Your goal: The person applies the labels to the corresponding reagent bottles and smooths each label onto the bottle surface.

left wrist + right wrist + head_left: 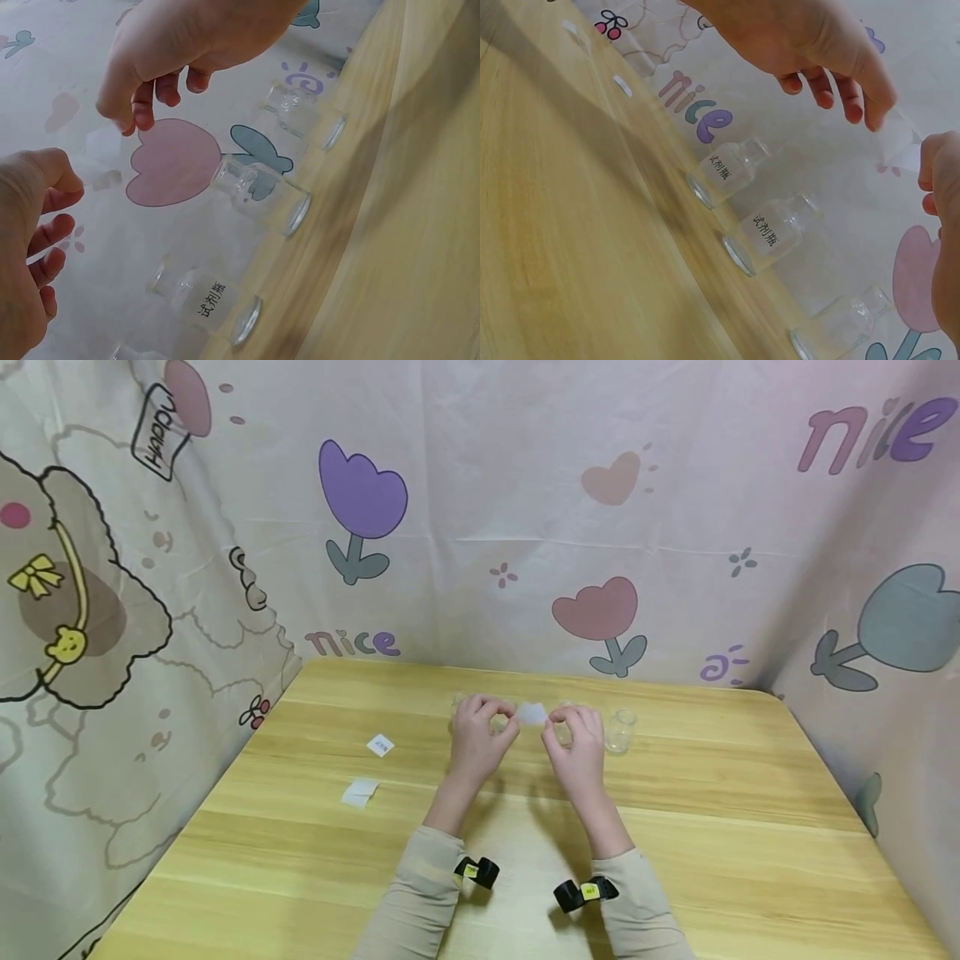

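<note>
- Above the yellow wood-grain worktop [300,860], near its far edge: flat white paper slip [533,714].
- At its 2 ends: left hand [478,737], right hand [579,747], both pinching it.
- Along that edge: 4 clear glass bottles [620,732].

Some clear bottles [771,229] are marked in black; the held slip [533,713] is coloured white. The counter [300,868] is grained yellow, the sleeves [417,889] beige, the pale backdrop [480,443] printed with purple and pink tulips [367,497].

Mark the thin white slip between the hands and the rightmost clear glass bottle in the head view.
Thin white slip [533,714]: head view, middle of its face.
Rightmost clear glass bottle [618,738]: head view, its body.
</note>
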Action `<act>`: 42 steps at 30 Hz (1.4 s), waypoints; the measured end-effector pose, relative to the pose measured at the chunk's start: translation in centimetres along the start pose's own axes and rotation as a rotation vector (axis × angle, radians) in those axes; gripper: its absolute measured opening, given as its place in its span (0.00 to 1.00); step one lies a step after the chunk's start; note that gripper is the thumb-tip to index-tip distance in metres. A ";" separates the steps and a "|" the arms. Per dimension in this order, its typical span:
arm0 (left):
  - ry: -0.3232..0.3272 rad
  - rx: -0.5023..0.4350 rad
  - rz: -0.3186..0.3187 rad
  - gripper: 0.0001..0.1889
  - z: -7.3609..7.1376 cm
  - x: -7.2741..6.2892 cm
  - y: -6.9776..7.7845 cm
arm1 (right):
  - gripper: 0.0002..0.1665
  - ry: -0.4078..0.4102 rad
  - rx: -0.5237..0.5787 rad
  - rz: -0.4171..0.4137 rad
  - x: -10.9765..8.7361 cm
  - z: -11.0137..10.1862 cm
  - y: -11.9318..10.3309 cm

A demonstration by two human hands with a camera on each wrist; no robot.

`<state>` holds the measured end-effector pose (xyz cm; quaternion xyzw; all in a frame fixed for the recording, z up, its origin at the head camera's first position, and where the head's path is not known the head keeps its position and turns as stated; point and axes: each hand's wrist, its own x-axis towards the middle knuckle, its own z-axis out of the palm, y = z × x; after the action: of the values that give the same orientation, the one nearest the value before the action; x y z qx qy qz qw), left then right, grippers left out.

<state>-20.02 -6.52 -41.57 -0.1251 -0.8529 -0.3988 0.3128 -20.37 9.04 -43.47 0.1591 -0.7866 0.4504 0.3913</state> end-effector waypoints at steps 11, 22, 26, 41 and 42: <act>0.037 -0.009 -0.003 0.03 -0.5 0.3 -0.3 | 0.03 0.038 0.008 0.024 0.2 -0.3 0.0; 0.063 -0.001 0.002 0.03 -0.9 0.3 -0.7 | 0.03 0.047 0.010 0.051 0.4 -0.9 0.2; 0.072 0.024 0.006 0.02 -1.1 0.4 -0.8 | 0.03 0.056 0.012 0.050 0.5 -1.1 0.3; 0.081 0.098 0.036 0.03 -4.9 0.3 -2.3 | 0.03 0.105 -0.006 0.052 1.0 -3.1 0.9; 0.079 0.100 0.034 0.03 -5.4 0.2 -2.6 | 0.03 0.100 -0.009 0.052 1.0 -3.4 0.9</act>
<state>-18.99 -12.31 -40.38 -0.1081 -0.8566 -0.3547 0.3587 -19.98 12.43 -42.28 0.1142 -0.7719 0.4642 0.4191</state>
